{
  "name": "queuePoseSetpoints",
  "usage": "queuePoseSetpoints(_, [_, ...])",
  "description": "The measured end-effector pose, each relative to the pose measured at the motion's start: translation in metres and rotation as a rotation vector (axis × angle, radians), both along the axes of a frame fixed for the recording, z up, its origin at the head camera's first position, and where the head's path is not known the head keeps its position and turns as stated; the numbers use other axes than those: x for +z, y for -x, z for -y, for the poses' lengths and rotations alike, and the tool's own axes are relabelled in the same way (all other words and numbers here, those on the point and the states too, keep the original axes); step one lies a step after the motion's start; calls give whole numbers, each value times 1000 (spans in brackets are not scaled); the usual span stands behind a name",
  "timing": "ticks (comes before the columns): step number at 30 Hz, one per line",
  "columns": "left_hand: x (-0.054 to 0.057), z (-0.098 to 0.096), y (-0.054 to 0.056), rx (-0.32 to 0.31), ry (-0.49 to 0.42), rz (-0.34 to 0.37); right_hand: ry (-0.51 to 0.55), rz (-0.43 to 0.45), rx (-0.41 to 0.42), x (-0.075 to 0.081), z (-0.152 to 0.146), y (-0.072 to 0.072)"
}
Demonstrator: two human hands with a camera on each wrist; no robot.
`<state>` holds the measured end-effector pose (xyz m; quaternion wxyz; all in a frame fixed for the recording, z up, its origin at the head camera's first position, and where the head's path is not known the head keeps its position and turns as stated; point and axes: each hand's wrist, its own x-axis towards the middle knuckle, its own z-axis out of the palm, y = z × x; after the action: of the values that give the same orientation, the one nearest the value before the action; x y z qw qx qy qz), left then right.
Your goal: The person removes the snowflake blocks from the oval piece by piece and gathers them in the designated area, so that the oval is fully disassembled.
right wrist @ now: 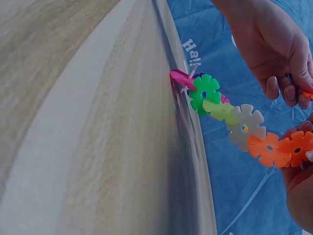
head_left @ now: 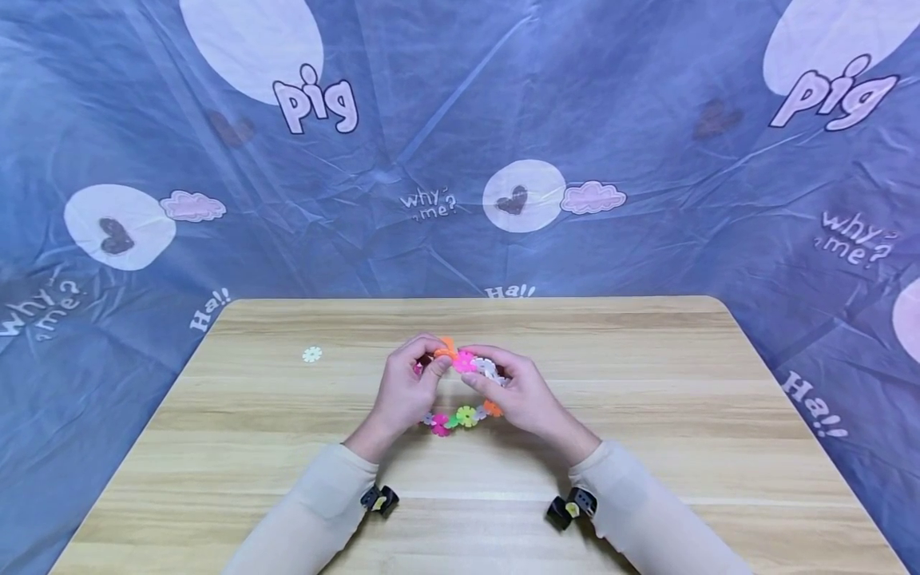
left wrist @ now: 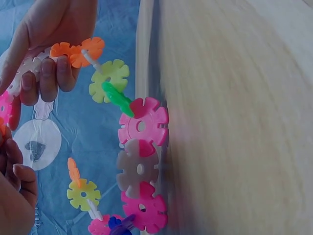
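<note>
A chain of interlocking plastic flower discs, in pink, green, yellow, orange, white and blue, hangs in a loop between the two hands. The left hand pinches an orange flower disc between thumb and fingers. Right beside it, the right hand holds the other end by a pink flower disc, with white discs under its fingers. In the left wrist view, orange discs cross the right hand's fingertips. Whether the orange and pink discs are joined, I cannot tell.
One loose pale flower disc lies on the wooden table, left of the hands. Behind the table hangs a blue printed cloth. Both wrists wear black strapped cameras.
</note>
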<state>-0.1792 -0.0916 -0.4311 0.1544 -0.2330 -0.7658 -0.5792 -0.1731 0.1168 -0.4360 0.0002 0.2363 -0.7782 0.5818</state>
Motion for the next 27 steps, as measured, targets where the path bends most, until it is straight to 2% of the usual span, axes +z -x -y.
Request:
queuePoseSetpoints(8, [0, -2, 2, 17, 79, -50, 17, -2, 6, -2, 1, 0])
queuePoseSetpoints(13, [-3, -2, 2, 11, 47, -32, 10, -3, -2, -3, 0, 1])
queuePoseSetpoints(20, [-4, 4, 0, -27, -21, 30, 0, 2, -31, -4, -2, 2])
queuePoseSetpoints(27, [-4, 17, 5, -38, -34, -28, 4, -17, -23, -6, -3, 3])
